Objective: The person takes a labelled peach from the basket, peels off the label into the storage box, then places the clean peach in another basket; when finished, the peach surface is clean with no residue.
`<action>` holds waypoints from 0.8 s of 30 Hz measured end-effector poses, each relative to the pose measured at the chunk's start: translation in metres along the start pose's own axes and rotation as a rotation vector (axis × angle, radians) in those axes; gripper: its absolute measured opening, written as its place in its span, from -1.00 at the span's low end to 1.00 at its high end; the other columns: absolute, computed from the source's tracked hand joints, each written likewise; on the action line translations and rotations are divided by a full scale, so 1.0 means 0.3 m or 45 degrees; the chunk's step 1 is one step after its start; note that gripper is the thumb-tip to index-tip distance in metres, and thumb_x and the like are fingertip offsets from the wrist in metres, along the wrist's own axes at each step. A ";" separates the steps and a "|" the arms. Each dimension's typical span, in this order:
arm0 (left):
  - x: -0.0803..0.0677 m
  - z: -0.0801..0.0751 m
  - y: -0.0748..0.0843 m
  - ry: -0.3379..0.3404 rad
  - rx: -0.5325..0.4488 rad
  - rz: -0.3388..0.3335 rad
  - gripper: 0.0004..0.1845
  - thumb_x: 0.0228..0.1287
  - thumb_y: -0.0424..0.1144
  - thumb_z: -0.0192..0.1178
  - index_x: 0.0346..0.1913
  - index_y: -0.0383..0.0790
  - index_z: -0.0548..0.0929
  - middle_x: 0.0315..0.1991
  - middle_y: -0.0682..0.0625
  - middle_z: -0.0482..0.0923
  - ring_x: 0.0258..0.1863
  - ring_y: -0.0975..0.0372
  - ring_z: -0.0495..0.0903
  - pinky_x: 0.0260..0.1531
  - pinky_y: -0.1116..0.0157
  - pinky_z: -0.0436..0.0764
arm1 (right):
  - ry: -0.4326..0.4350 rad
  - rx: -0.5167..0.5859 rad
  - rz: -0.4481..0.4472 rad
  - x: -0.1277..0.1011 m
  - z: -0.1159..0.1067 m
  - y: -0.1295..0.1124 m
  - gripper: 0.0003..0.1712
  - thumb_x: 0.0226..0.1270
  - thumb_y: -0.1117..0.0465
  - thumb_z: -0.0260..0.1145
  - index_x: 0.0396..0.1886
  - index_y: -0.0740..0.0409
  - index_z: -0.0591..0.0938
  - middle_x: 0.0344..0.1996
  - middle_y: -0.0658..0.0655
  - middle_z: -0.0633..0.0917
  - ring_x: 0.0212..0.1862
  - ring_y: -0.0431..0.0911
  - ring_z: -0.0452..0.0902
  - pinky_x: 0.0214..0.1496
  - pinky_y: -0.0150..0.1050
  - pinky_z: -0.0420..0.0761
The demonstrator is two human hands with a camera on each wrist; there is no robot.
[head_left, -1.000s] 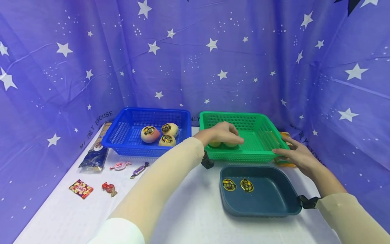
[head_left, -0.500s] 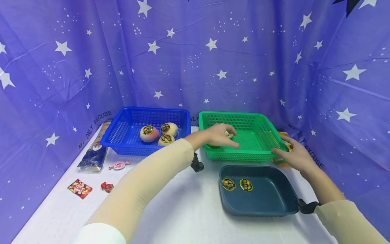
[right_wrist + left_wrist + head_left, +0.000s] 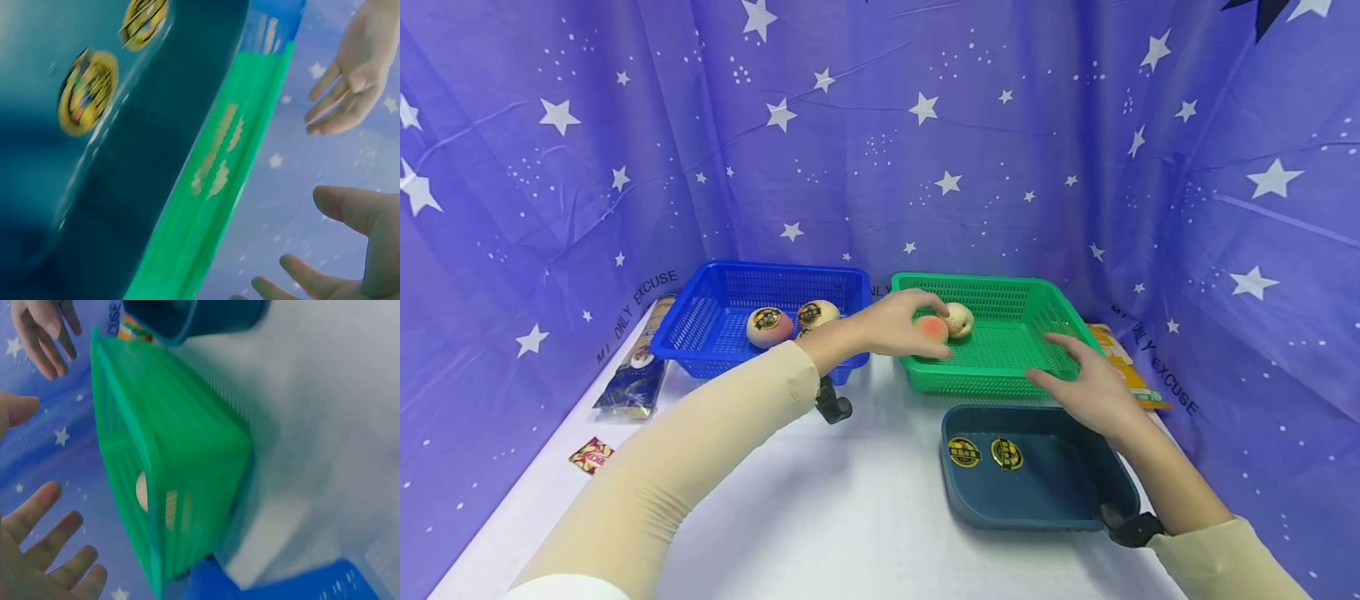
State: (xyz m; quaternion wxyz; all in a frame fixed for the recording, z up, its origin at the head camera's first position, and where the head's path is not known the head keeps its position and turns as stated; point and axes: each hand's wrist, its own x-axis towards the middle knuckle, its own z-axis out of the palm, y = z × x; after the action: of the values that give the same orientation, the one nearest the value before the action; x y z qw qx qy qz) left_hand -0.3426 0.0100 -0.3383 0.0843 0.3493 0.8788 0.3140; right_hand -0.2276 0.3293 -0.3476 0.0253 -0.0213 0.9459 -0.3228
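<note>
Two round fruits, a blush-red peach (image 3: 932, 327) and a paler one (image 3: 958, 319) touching it, are seen lying in the left rear part of the green basket (image 3: 1000, 379), just past the left hand (image 3: 891, 325). That hand is spread with straight, relaxed fingers beside the peach and nothing is gripped in it; the left wrist view shows its fingers (image 3: 44, 512) apart above the basket wall. The right hand (image 3: 1086, 387) is likewise held open, hovering over the basket's near right rim, with no contact that can be made out. Since the fruits are loose and round, a knock from either hand could set them rolling across the mesh floor, and a push on the rim could slide the light basket against the dark blue tray (image 3: 1075, 508) just in front of it. A blue basket (image 3: 700, 329) holding more stickered fruit (image 3: 767, 327) stands touching or just beside the green one, so a shove leftward could be passed on to it.
</note>
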 end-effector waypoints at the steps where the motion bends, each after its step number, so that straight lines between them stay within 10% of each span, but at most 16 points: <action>1: -0.012 -0.014 -0.007 0.008 -0.003 -0.013 -0.29 0.32 0.22 0.50 0.48 0.13 0.60 0.70 0.02 0.34 0.73 0.02 0.28 0.61 -0.13 0.49 | -0.001 0.006 -0.007 -0.005 0.010 -0.016 0.05 0.67 -0.23 0.33 0.85 0.11 0.07 0.77 0.54 0.04 0.67 0.66 0.02 0.47 0.68 0.35; 24: -0.257 -0.315 -0.316 -0.047 0.117 -0.334 -0.20 0.34 0.06 0.43 0.59 -0.09 0.46 0.67 -0.16 0.36 0.62 -0.13 0.38 0.60 -0.22 0.45 | -0.070 0.514 -0.220 -0.105 0.342 -0.284 -0.13 0.59 0.01 0.49 0.74 -0.06 0.32 0.75 0.15 0.33 0.76 0.23 0.24 0.74 0.22 0.39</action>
State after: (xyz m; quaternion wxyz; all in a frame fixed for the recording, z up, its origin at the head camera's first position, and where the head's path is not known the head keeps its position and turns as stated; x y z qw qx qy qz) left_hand -0.3734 -0.1409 -0.3271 0.1248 0.2405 0.9286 0.2533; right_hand -0.1877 0.2012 -0.3756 0.0271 -0.1057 0.8556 -0.5060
